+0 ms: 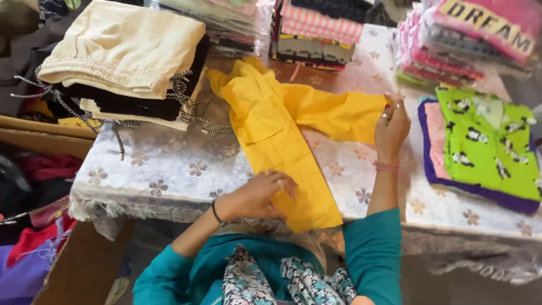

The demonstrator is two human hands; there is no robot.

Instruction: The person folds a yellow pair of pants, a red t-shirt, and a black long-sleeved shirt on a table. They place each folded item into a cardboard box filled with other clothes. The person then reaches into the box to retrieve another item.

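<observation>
A yellow garment (271,130) lies folded lengthwise on the table (169,169), which has a pale flowered cover; one leg stretches toward me and the other runs out to the right. My left hand (261,195) presses flat on the near leg close to the table's front edge. My right hand (391,127) pinches the end of the right leg, fingers closed on the cloth.
A stack of folded cream and black trousers (124,56) with striped drawstrings sits at the back left. Piles of packaged clothes (316,28) (451,45) line the back. A green printed garment on pink and purple ones (485,147) lies at the right. A cardboard box (84,265) stands below left.
</observation>
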